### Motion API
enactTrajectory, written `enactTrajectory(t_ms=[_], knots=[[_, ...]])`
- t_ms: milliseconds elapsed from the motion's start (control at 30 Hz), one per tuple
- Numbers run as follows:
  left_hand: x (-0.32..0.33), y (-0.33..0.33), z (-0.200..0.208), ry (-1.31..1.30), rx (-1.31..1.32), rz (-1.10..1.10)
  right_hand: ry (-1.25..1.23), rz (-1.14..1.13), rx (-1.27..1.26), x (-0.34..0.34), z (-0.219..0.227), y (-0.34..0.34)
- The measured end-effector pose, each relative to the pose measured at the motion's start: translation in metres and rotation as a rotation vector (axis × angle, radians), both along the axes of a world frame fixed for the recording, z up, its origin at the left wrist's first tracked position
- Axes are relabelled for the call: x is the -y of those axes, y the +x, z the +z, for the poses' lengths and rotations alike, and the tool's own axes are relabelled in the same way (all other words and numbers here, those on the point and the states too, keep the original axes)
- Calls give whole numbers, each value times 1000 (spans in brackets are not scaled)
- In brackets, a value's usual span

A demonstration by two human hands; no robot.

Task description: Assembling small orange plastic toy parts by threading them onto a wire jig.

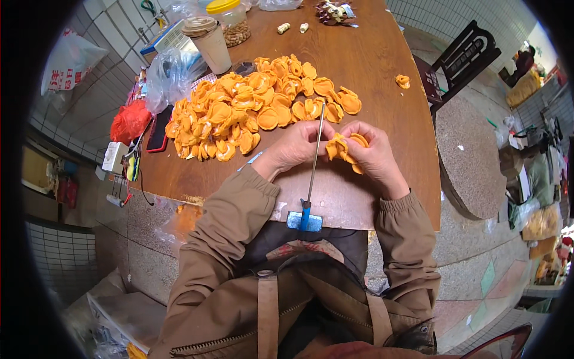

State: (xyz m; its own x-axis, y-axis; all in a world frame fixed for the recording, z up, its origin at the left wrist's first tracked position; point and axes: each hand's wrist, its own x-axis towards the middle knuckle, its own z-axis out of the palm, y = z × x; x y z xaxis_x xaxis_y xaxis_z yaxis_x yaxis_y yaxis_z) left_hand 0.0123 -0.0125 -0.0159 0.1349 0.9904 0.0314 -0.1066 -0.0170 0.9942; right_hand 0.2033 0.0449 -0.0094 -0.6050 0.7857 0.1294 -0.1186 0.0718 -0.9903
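Observation:
My right hand (378, 157) is closed on an orange ruffled piece (341, 151) that looks like fabric petals, folded over between thumb and fingers. My left hand (297, 146) is closed in a pinch at that piece's left edge, its fingertips partly behind a thin metal rod (315, 157). The rod rises at a slant from a blue metal base (305, 221) at the table's front edge, between my forearms. Just beyond my hands, a large heap of similar orange pieces (239, 105) spreads over the wooden table (371, 66).
Behind the heap stand a lidded cup (209, 51) and a yellow-lidded jar (233, 27). A phone (159, 128) and a red plastic bag (130, 121) lie at the left edge. One loose orange piece (403, 81) rests far right, near a dark chair (460, 57) and round stone-like slab (469, 161).

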Motion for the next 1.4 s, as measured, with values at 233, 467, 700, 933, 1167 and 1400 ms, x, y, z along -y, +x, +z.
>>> enactTrajectory(t_ms=[233, 467, 700, 933, 1167, 1400], knots=[[3, 9, -1, 52, -48, 57, -45, 40, 6, 0, 0, -1], [-9, 7, -2, 218, 42, 135, -140, 71, 67, -8, 9, -8], [-25, -8, 16, 122, 210, 103, -145, -5, -5, -20, 25, -31], [-31, -16, 30, 54, 247, 92, -39, -25, -83, -27, 35, -43], [-29, -25, 49, 379, -122, 204, 432, -159, 2, -24, 48, -50], [-19, -33, 58, 623, -356, 240, 780, -264, -113, -23, 46, -68]])
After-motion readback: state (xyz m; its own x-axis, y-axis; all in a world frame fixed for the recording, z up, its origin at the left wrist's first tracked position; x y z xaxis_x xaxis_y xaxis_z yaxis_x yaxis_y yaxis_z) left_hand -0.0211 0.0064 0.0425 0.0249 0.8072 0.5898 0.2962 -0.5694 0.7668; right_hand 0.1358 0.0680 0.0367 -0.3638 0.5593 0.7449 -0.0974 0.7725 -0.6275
